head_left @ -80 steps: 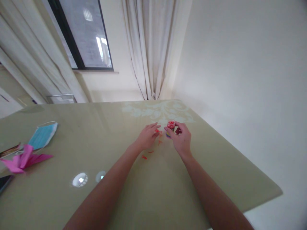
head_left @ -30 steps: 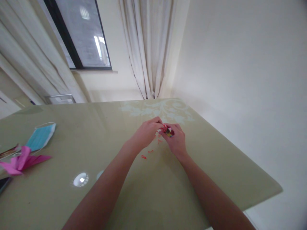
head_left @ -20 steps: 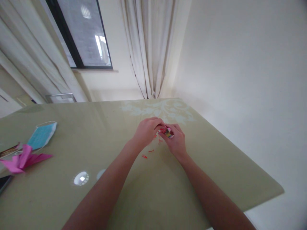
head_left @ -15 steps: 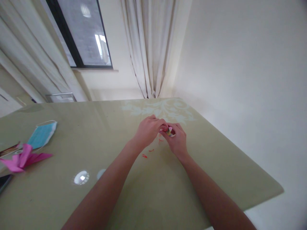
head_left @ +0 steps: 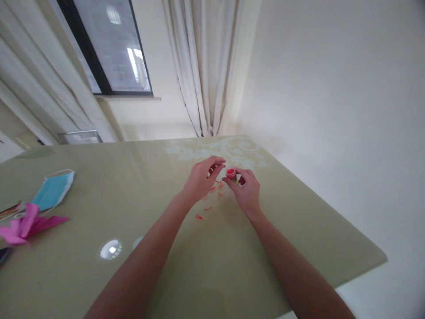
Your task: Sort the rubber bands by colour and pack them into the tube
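Observation:
My right hand (head_left: 246, 188) is closed around a small clear round jar (head_left: 230, 176) with red contents showing at its top. My left hand (head_left: 206, 175) is just left of the jar, apart from it, with its fingers curved and parted. A hint of red shows between its fingers; whether any piece is held there is unclear. Beneath and in front of the left hand, several small thin red pieces (head_left: 198, 216) lie scattered on the table. At least one is looped like a paper clip, but they are too small to name surely.
On the left of the glossy green table (head_left: 265, 248) lie a blue face mask (head_left: 54, 190), a folded pink paper shape (head_left: 31, 225) and a dark object (head_left: 4, 255) at the frame edge. A white wall (head_left: 332, 110) runs along the right side.
My left hand has drawn back leftward from the right hand, and its fingers have parted. The jar's red top now shows. More red pieces are visible on the table below the left hand.

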Action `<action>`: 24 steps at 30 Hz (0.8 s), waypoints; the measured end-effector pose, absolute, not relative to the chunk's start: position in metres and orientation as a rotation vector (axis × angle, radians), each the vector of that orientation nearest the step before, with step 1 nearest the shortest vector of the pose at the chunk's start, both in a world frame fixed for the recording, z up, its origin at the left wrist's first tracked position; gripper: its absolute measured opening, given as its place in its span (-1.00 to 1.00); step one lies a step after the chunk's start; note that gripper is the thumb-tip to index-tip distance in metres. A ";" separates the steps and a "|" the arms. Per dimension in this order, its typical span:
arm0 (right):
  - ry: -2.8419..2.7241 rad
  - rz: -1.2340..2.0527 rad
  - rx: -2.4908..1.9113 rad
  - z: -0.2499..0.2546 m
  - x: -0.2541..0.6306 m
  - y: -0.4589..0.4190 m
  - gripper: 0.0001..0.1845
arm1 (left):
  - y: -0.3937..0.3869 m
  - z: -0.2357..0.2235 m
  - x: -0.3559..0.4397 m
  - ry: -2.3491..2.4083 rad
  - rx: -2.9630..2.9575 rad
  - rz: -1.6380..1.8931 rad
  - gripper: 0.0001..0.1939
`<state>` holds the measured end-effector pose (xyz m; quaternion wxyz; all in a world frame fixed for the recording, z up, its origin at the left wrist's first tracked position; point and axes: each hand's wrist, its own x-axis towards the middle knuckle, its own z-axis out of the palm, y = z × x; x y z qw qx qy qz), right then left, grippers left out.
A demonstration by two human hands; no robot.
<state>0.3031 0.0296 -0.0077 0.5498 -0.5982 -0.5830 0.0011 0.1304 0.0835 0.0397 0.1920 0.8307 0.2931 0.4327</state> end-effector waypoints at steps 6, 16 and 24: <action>-1.360 -0.012 -1.409 -0.010 0.305 0.032 -0.63 | 0.087 -0.015 0.143 1.097 2.557 0.702 -0.60; -1.380 -0.040 -1.406 -0.008 0.303 0.029 -0.64 | 0.092 -0.024 0.142 1.037 2.668 0.415 -0.74; -1.381 -0.038 -1.407 -0.008 0.304 0.030 -0.65 | 0.092 -0.028 0.138 1.098 2.640 0.462 -0.67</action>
